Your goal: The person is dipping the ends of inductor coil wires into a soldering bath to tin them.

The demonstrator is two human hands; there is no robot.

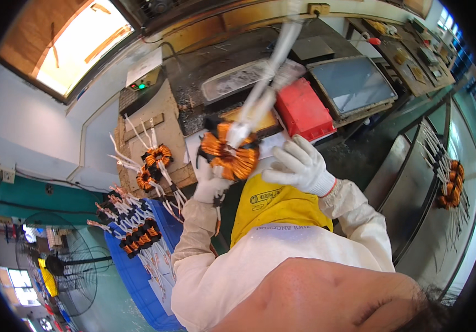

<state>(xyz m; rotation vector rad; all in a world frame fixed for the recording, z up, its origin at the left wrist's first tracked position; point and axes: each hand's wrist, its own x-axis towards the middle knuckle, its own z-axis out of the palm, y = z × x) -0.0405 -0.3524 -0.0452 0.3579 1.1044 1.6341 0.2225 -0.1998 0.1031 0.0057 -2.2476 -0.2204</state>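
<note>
**Head view: one copper coil in hand, finished and unfinished batches on either side**

Seen from above: both hands gloved in white, raised in front of the yellow apron (274, 207). Left hand (210, 180) closed around the lower left edge of an orange-copper wound coil (231, 154), gripping it from the side. Right hand (299, 165) just beside the coil on its right, fingers curled loosely, touching or nearly touching its rim (contact not clear from this angle). Rising from the coil toward the bench, a bundle of white sleeved leads (265, 83), blurred, apparently drawn out straight.

Progress, judged from the layout only: probably mid-batch. Two similar coils (152, 166) lying on the cardboard-covered stand to the left, well apart from the hands. More coils with white leads (138, 235) stacked in the blue bin (138, 288) lower left. Another row of coils (453, 185) ranged along the metal tray at far right. Cannot tell which group counts as done and which as waiting.

Behind the held coil: a red box (303, 110) and a grey flat tray (351, 83) on the dark bench.
</note>
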